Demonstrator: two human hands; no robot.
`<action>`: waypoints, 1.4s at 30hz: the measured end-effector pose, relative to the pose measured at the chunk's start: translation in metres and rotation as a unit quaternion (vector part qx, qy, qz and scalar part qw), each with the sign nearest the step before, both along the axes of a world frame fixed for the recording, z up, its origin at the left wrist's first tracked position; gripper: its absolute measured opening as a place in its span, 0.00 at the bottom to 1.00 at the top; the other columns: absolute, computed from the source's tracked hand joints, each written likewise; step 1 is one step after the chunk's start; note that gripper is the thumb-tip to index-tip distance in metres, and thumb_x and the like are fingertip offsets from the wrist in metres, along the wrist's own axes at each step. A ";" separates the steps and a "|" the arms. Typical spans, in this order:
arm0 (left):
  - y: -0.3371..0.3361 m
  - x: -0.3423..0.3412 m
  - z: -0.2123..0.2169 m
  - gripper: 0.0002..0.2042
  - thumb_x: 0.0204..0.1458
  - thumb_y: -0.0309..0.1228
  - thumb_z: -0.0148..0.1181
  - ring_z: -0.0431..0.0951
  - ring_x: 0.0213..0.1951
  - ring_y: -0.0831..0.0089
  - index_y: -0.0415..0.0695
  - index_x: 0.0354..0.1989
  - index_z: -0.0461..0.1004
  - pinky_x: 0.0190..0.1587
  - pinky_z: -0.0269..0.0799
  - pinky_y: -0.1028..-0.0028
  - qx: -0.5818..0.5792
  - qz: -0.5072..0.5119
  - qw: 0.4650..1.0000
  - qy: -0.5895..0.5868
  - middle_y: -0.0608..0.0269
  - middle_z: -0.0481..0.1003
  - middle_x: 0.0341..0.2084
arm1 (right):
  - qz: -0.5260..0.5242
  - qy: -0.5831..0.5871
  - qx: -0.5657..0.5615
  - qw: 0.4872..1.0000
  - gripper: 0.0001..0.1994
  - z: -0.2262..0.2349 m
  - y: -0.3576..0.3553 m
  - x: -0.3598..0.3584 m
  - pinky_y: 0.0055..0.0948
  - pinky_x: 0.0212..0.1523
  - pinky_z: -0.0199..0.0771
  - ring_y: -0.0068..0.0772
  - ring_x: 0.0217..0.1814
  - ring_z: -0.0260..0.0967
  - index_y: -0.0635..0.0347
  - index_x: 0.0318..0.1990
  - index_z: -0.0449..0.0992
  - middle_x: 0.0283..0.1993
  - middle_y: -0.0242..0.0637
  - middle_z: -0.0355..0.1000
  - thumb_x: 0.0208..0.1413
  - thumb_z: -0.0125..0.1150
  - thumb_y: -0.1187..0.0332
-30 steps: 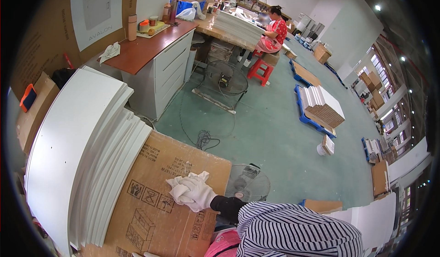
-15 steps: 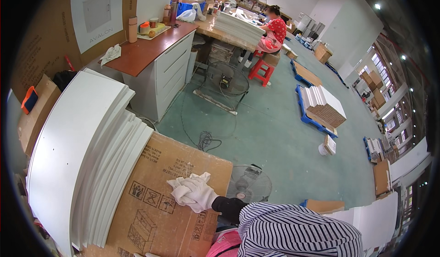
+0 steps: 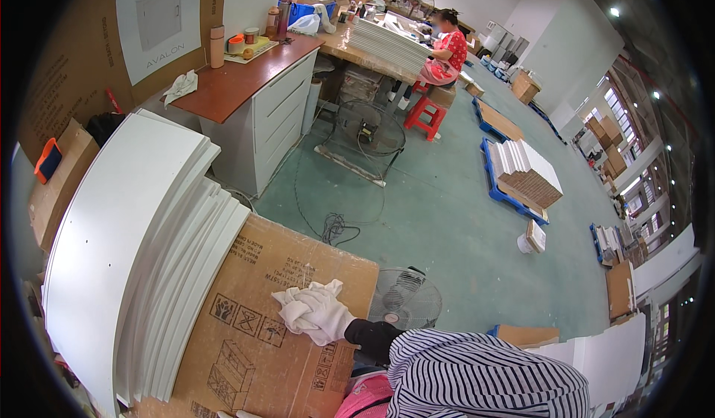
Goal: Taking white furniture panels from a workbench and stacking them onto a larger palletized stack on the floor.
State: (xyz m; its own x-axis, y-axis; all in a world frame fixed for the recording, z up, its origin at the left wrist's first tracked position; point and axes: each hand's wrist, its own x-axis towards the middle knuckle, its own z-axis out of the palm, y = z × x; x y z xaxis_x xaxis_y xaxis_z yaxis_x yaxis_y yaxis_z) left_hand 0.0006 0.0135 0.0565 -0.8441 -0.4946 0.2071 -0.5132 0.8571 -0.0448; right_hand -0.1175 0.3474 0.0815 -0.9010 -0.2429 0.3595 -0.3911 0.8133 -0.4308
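My right hand (image 3: 328, 323), in a white glove, rests on a flat brown cardboard sheet (image 3: 253, 343) and is closed on a crumpled white cloth (image 3: 298, 302). A black cuff and a black-and-white striped sleeve (image 3: 477, 373) lead back from it at the lower edge. A stack of long white boards (image 3: 141, 247) lies just left of the cardboard. My left hand is not in view.
A floor fan (image 3: 406, 299) stands just beyond the cardboard, with a coiled cable (image 3: 335, 228) on the green floor. A white cabinet with a brown top (image 3: 261, 83) stands behind. A person in red (image 3: 445, 49) sits at a far table. Pallets of boards (image 3: 525, 172) lie to the right.
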 end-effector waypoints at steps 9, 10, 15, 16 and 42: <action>0.000 0.002 0.002 0.23 0.59 0.44 0.47 0.62 0.60 0.46 0.46 0.60 0.65 0.60 0.55 0.45 0.002 -0.006 1.000 0.005 0.43 0.63 0.59 | 0.008 0.007 -0.004 1.000 0.20 0.001 -0.001 0.000 0.43 0.54 0.64 0.45 0.54 0.65 0.51 0.48 0.72 0.52 0.41 0.67 0.46 0.64 0.58; 0.000 0.002 0.001 0.23 0.59 0.44 0.47 0.63 0.60 0.45 0.46 0.60 0.65 0.59 0.55 0.45 0.004 -0.007 1.000 0.006 0.42 0.63 0.59 | 0.009 0.005 -0.014 1.000 0.20 0.005 -0.002 0.001 0.43 0.54 0.64 0.45 0.54 0.65 0.51 0.47 0.73 0.52 0.41 0.67 0.46 0.64 0.58; 0.002 0.000 0.001 0.23 0.59 0.44 0.47 0.63 0.59 0.45 0.46 0.60 0.65 0.59 0.56 0.45 0.000 -0.014 1.000 0.011 0.43 0.64 0.59 | 0.004 0.017 -0.008 1.000 0.19 0.002 0.001 0.000 0.41 0.53 0.63 0.43 0.51 0.66 0.45 0.46 0.72 0.48 0.37 0.67 0.45 0.65 0.59; 0.001 -0.001 0.001 0.23 0.59 0.43 0.48 0.63 0.59 0.45 0.46 0.60 0.65 0.59 0.56 0.45 -0.002 -0.014 1.000 0.012 0.43 0.64 0.58 | 0.004 0.023 -0.012 1.000 0.19 0.002 0.000 0.000 0.41 0.53 0.63 0.43 0.50 0.67 0.47 0.46 0.71 0.47 0.37 0.68 0.45 0.65 0.59; -0.025 0.019 -0.016 0.25 0.49 0.40 0.57 0.58 0.63 0.46 0.45 0.57 0.68 0.66 0.45 0.48 0.150 0.030 0.977 0.147 0.45 0.62 0.60 | 0.004 -0.026 0.175 0.984 0.19 -0.012 -0.041 0.014 0.46 0.52 0.63 0.49 0.52 0.65 0.52 0.50 0.72 0.49 0.44 0.68 0.51 0.54 0.59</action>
